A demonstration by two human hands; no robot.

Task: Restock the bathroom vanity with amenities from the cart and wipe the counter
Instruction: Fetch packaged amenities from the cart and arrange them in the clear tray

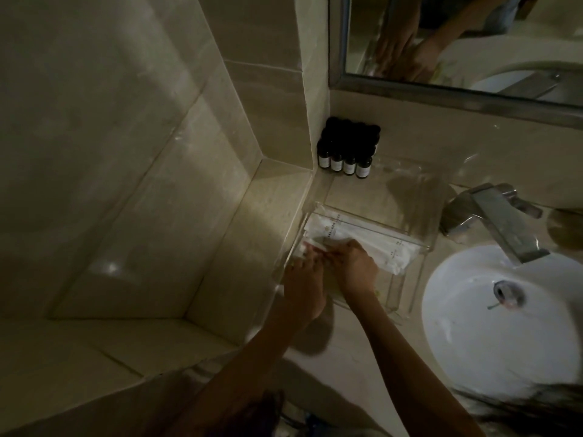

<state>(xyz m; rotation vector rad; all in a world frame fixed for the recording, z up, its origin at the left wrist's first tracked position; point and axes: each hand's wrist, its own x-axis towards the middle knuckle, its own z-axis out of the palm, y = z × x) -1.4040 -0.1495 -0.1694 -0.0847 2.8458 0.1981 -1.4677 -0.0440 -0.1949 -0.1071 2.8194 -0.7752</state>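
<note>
While we are leaning over the worktop (347, 367), both our hands are reaching into the clear acrylic tray (424, 269) that is sitting on it just left of the white sink (504, 348). White amenity packets (362, 238) are lying stacked in the tray's middle compartment. Our left hand (303, 290) is touching the near left end of the packets with its fingertips, and our right hand (355, 269) is resting on top of them just beside it, fingers bent down. The light is dim (and the picture blurred), so we cannot tell whether either hand is gripping a packet. Small dark bottles (347, 149) are standing clustered in the back corner, behind the tray and well apart from our hands.
</note>
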